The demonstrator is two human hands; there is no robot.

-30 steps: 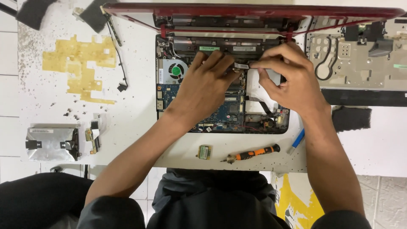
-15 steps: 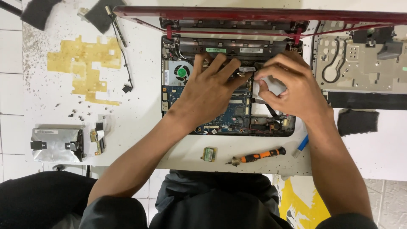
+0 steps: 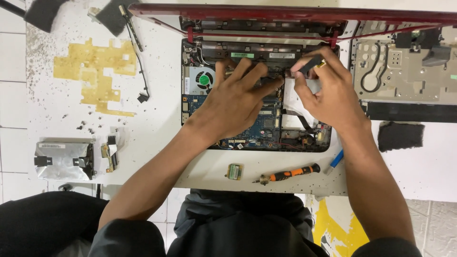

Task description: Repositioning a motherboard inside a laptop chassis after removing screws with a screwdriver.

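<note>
An opened laptop with a red lid (image 3: 285, 12) lies on the white table, its blue circuit board (image 3: 266, 126) and round fan (image 3: 204, 80) exposed. My left hand (image 3: 235, 102) rests flat on the board, fingers spread and reaching toward the hinge edge; it holds nothing. My right hand (image 3: 328, 93) is beside it on the right. Its thumb and fingers pinch a small black piece with a gold-coloured end (image 3: 312, 63) just above the board's upper right part. What lies under both hands is hidden.
An orange-and-black screwdriver (image 3: 288, 174), a small green card (image 3: 233, 171) and a blue pen (image 3: 334, 162) lie near the front edge. A grey laptop cover (image 3: 404, 71) and black pad (image 3: 400, 135) sit right. A silver drive (image 3: 64, 160) and loose black cable (image 3: 140, 71) sit left.
My right hand has risen toward the hinge edge, and the small black piece now shows between its fingertips. My left hand's fingers have spread and slid a little upward.
</note>
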